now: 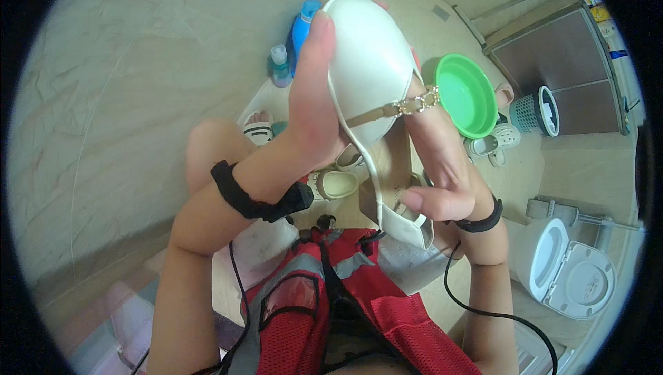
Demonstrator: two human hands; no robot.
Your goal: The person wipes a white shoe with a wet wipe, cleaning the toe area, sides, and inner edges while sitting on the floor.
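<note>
A white closed-toe shoe (368, 59) with a beige strap is held up before me, its toe pointing away. A chain-like metal buckle piece (417, 103) sits on the strap. My left hand (317, 100) grips the left side of the toe, thumb along the edge and fingers hidden behind. My right hand (440, 168) reaches under the strap on the right, its thumb near the inside of the heel; its other fingers are largely hidden by the shoe. The white heel part (406, 225) hangs nearest to me, with the tan insole (396, 157) showing.
A green plastic basin (466, 95) stands right, beside white clogs (505, 136) and a small basket (533, 111). Blue (300, 33) and teal (280, 67) bottles stand by the left wall. Pale clogs (336, 184) lie below the shoe. A toilet (549, 250) is at far right.
</note>
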